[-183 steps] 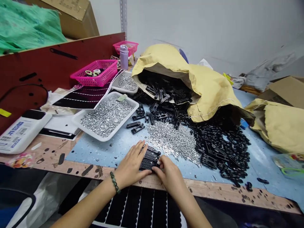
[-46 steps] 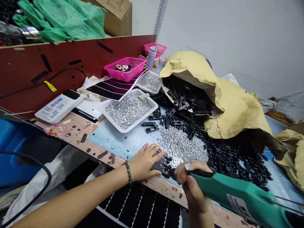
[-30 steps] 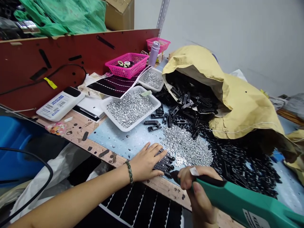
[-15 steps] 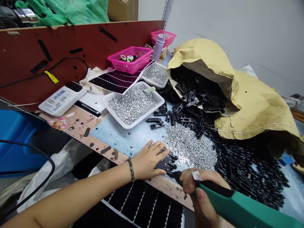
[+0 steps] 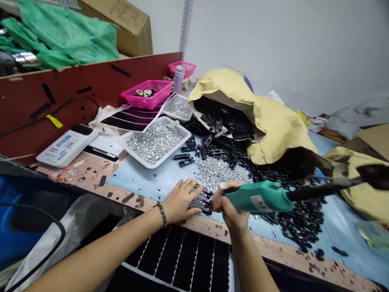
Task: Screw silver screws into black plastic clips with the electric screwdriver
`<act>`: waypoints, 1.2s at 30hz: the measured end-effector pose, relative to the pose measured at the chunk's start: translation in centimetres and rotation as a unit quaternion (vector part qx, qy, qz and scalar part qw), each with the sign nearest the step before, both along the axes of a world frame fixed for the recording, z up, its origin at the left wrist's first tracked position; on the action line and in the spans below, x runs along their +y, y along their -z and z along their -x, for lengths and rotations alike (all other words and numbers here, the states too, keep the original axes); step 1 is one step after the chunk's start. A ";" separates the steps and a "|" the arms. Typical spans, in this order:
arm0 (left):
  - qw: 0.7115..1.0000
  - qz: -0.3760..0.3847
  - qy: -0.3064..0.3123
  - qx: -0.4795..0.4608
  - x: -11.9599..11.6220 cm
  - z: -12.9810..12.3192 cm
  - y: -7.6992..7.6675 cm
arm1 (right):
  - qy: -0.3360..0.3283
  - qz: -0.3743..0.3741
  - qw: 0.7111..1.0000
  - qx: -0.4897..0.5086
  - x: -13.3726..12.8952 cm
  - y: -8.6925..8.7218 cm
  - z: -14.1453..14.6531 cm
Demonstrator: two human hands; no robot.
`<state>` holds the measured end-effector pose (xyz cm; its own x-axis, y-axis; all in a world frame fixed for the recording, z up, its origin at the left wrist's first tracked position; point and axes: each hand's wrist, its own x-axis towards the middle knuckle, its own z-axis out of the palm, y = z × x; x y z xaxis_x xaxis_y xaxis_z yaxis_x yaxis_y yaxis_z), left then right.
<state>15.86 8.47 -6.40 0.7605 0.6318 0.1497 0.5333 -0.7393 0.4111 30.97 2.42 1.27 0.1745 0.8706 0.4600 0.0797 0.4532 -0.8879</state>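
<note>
My left hand (image 5: 180, 202) lies flat with its fingers spread. Under its fingertips and beside its thumb is a row of black perforated plastic pieces (image 5: 201, 198) near the table's front edge. My right hand (image 5: 228, 209) is wrapped round a green electric screwdriver (image 5: 258, 197), held almost level. Its tip end reaches the right side of the row, though my fingers partly hide the contact. Just behind lies a heap of silvery screws and nuts (image 5: 220, 170). A white tray of small metal nuts (image 5: 154, 142) stands beyond my left hand.
Loose black pieces (image 5: 300, 221) heap up on the right, below yellow paper sacks (image 5: 282, 125). A white scale (image 5: 67, 146) and a pink basket (image 5: 147, 95) stand at the back left. Black strip sheets (image 5: 182, 259) lie below the table edge. The screwdriver's cord trails right.
My right hand has swung the screwdriver's rear end upward, from slanting down at the right to nearly level. The view has shifted right. My left hand stays on the black pieces.
</note>
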 end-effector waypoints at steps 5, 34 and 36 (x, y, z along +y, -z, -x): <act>0.998 0.021 -0.007 0.053 0.4 -0.3 -0.5 | 0.255 -0.136 0.955 0.059 -5.4 -2.8 -4.0; 0.973 0.008 0.229 -0.002 -15.6 -7.1 9.2 | 0.436 0.418 0.794 -0.065 -16.8 17.0 -7.5; 0.975 0.010 0.223 -0.006 -15.5 -7.0 9.3 | 0.445 0.406 0.797 -0.047 -16.6 17.6 -7.7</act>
